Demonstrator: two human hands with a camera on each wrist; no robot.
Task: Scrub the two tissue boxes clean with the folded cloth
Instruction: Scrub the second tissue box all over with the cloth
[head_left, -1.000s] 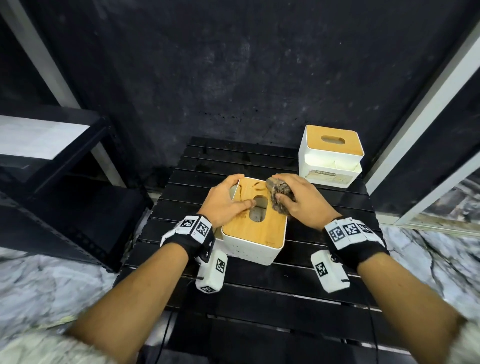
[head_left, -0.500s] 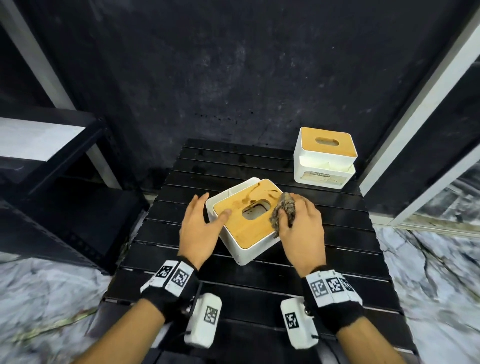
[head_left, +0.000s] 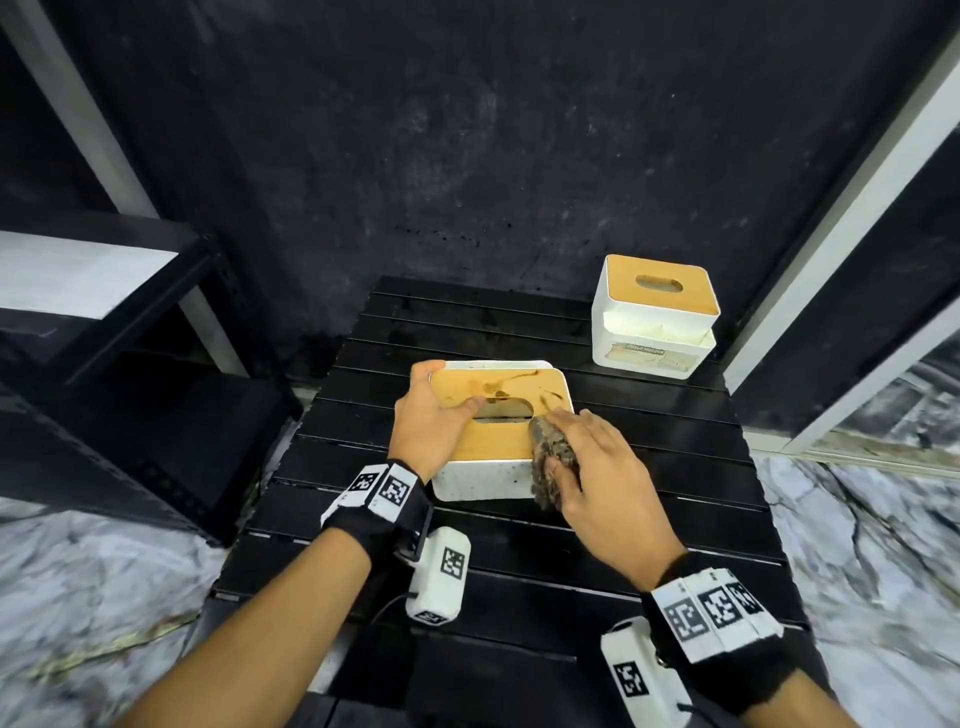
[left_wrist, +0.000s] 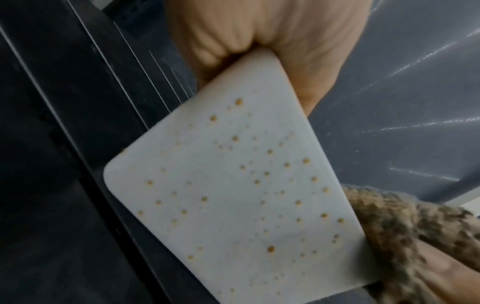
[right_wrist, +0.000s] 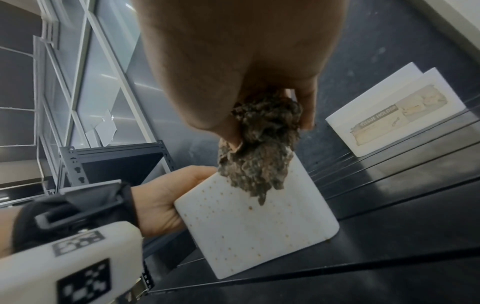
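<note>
Left hand (head_left: 431, 415) grips spotty near box (head_left: 488, 480) by left side, thumb on lid (head_left: 498, 441). Right hand (head_left: 608, 478) squeezes brown cloth (head_left: 553, 457) onto box front corner.

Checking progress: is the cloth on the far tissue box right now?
No, the right hand holds the cloth against the near tissue box, while the far tissue box stands untouched behind.

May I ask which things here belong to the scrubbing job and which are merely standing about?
Job: stained white tissue box with wooden lid, held by left hand; farther white tissue box; mottled brown folded cloth in right hand.
Idle: black slatted table; black metal shelving.
</note>
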